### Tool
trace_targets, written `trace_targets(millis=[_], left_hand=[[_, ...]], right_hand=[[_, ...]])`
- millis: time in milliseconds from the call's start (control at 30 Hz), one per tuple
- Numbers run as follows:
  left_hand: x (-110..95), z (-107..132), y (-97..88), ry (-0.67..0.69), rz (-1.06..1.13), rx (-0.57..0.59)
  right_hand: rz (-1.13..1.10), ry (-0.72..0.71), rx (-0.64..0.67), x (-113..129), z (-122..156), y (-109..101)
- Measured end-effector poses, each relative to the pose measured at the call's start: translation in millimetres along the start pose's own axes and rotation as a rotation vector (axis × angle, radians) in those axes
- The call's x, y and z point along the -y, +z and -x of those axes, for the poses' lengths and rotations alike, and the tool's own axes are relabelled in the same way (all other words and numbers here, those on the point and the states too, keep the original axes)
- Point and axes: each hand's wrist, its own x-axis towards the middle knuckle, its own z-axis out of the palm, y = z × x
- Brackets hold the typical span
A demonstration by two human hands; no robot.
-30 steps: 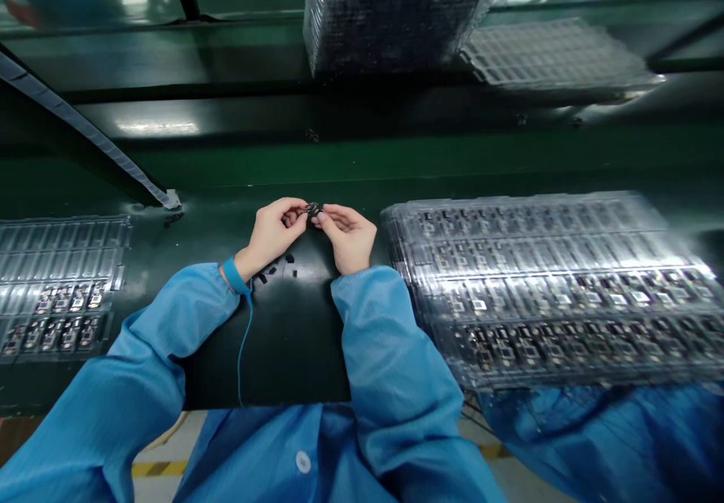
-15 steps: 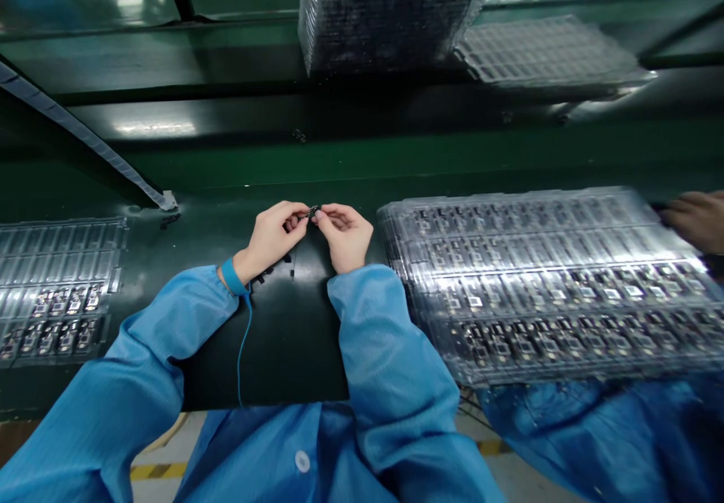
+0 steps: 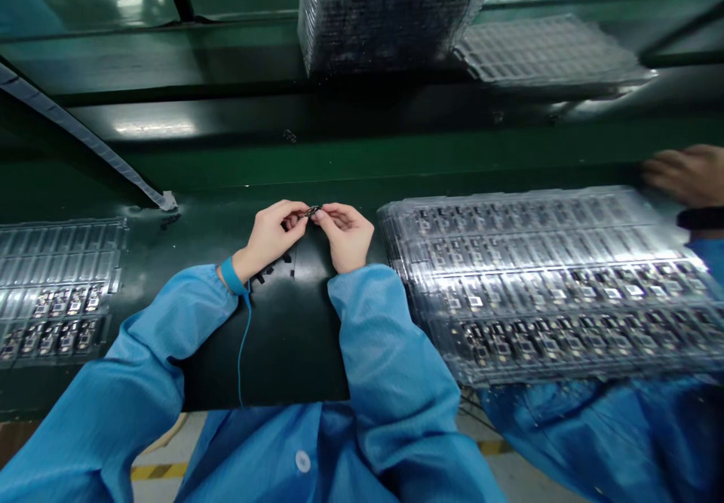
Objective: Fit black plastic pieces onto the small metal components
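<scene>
My left hand (image 3: 270, 237) and my right hand (image 3: 346, 235) meet over the dark green bench, fingertips pinched together on one small dark component (image 3: 313, 210) held between them. A blue wrist strap (image 3: 233, 276) with a thin cord circles my left wrist. Several tiny black pieces (image 3: 277, 268) lie on the bench just under my left hand. To the right of my right hand sits a stack of clear plastic trays (image 3: 543, 284) filled with small parts. Another clear tray (image 3: 56, 284), partly filled, lies at the far left.
Another person's hand (image 3: 682, 175) reaches in at the right edge, beyond the tray stack. A tall pile of clear trays (image 3: 390, 13) and a flat tray (image 3: 548, 54) rest on the raised green shelf behind. A slanted strip (image 3: 84, 141) runs down at left.
My hands have stayed pinched on the small component. The other person's hand came into view at the right edge and has moved up and farther back.
</scene>
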Motion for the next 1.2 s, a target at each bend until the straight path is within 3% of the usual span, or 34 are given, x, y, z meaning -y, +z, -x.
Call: trace_targets(millis=[300,600,1200], left_hand=[[9,-2,-0.4,-0.075,0.075,0.016],[8,-1,-0.1,-0.062,0.076,0.012],[6,-10,-2.5,-0.534,0.802,0.257]], right_hand=[[-0.021,0.018,0.042,3,1,-1],[-0.047,0.019,0.035,2,1,0],[-0.159,0.071,0.131,0,-7,-9]])
